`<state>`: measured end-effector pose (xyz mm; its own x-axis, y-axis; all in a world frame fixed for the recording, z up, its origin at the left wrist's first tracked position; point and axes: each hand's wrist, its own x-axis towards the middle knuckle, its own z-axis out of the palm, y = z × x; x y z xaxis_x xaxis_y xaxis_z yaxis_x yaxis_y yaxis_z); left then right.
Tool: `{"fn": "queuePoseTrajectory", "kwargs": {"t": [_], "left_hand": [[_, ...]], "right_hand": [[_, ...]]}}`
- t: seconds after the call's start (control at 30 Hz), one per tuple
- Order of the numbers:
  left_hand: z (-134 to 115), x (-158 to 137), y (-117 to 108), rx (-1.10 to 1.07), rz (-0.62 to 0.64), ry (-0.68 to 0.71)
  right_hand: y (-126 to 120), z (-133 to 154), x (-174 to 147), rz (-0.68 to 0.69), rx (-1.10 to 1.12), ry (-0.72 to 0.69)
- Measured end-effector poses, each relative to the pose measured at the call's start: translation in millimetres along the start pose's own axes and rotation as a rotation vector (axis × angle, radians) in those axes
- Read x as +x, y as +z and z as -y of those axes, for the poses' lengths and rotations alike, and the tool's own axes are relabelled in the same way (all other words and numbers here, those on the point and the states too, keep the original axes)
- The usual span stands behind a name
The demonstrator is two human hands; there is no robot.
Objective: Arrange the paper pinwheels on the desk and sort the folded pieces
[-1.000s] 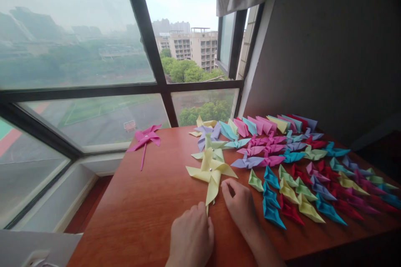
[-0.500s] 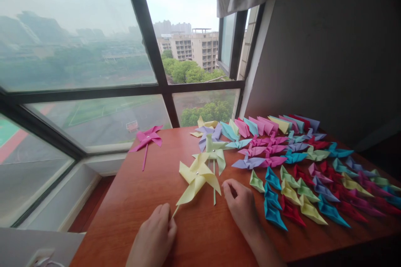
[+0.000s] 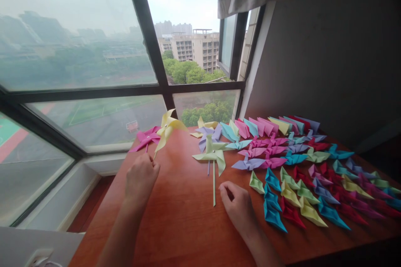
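1. Yellow pinwheel has travelled since half a second ago: then it lay low on the table near the middle front, with the left hand at the foot of its stick; now it is lifted and carried to the far left corner, its head raised above the table edge against the window.
2. Left hand has gone with it, moving up and left, and is closed around the lower end of the stick; the yellow head stands above and slightly right of the knuckles, tilted.
3. Right hand has hardly shifted. It rests on the table with fingers loosely curled and empty, just right of the stick of the pale green pinwheel, which lies flat where it was.
4. Pink pinwheel lies at the far left corner, just behind and left of the yellow one; whether they touch cannot be told.
5. No container is in view: the folded paper pieces, in pink, blue, red, purple, green and yellow, lie in loose rows straight on the table's right half, unchanged, well apart from the left hand and near the right one.
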<state>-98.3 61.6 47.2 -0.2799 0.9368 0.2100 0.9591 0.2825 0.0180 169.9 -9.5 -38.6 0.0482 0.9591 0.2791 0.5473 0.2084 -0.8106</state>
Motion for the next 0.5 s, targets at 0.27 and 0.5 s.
{"fn": "queuePoseTrajectory", "kwargs": {"t": [0.27, 0.5], "left_hand": [[-16, 45, 38, -0.108, 0.145, 0.070], [-23, 29, 44, -0.170, 0.166, 0.178]], "right_hand": [[3, -3, 0, 0.013, -0.032, -0.018], [4, -4, 0, 0.037, -0.051, -0.017]]}}
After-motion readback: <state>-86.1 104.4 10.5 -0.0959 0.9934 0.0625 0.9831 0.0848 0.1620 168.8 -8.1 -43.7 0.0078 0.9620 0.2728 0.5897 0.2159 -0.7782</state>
